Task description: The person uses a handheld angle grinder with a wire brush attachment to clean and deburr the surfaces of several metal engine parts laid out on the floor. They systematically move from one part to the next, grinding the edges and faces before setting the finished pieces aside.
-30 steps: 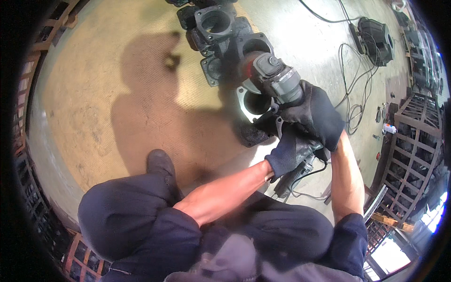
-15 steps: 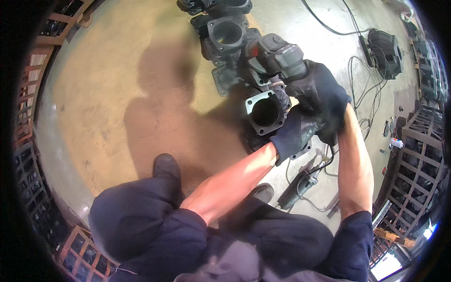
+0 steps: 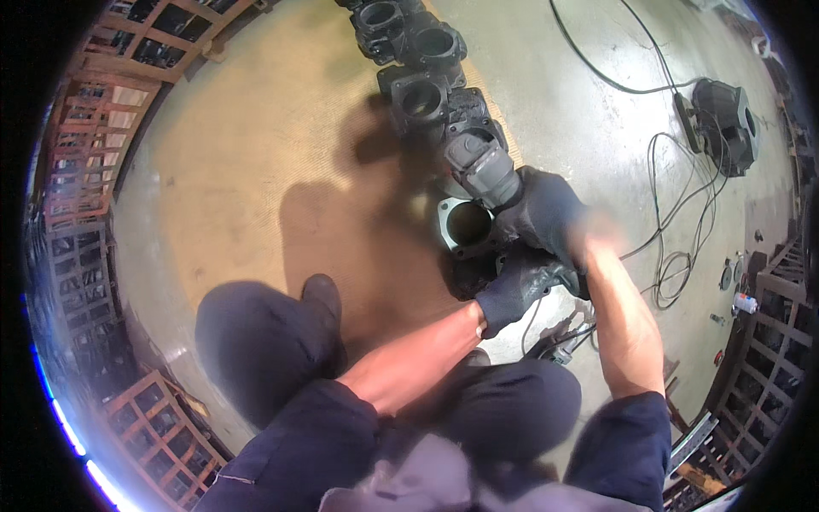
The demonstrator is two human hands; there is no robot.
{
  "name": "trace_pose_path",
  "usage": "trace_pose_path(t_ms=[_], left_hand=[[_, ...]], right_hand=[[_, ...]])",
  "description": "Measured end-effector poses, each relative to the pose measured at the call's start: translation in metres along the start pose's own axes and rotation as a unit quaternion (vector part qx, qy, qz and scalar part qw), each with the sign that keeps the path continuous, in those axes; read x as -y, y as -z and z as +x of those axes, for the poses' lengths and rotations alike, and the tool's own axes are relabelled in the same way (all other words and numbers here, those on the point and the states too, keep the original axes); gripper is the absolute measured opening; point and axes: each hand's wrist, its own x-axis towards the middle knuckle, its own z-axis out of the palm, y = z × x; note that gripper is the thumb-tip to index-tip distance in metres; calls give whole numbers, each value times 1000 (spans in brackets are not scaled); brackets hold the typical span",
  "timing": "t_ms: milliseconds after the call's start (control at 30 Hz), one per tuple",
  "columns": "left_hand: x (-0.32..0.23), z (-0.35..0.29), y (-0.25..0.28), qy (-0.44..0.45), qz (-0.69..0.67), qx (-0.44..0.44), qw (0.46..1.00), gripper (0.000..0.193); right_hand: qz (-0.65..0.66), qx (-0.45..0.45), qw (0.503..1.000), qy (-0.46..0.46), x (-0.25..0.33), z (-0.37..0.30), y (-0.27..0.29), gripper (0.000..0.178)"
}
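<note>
From here I can't read any lettering, whether on the grey power tool (image 3: pixel 482 166) gripped in the right hand (image 3: pixel 546 213) or on the small white container (image 3: pixel 745 303) well off to that hand's right.

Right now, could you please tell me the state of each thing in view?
Grinder: held; whether running, unclear
Right hand: gloved, closed around the grinder
Left hand: gloved, curled, grip partly hidden
Bright-rimmed casting: bore open
Other castings: dark, bunched together
Cable: lying slack
Second power tool: lying down, partly hidden
</note>
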Motion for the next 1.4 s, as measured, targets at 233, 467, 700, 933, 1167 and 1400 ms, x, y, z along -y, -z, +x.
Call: trace_pose_path(t_ms=[233, 467, 700, 933, 1167, 1400], left_hand=[[33, 2, -34, -27, -124, 35, 991, 13], [66, 15, -31, -75, -22, 63, 995, 16], [19, 16, 13, -11, -80, 104, 991, 11], [-11, 2, 41, -35, 28, 130, 991, 21], [20, -13, 26, 51, -27, 198, 979, 41], [25, -5, 20, -27, -60, 111, 992, 18]], right_hand=[[-4, -12, 999, -43, -28, -27, 4, 50], [69, -42, 994, -79, -20, -31, -2, 51], [56, -84, 992, -77, -7, -5, -19, 47], [68, -113, 985, -110, 10, 15, -26, 47], [13, -66, 989, -131, 16, -15, -35, 57], [49, -77, 981, -174, 37, -13, -23, 63]])
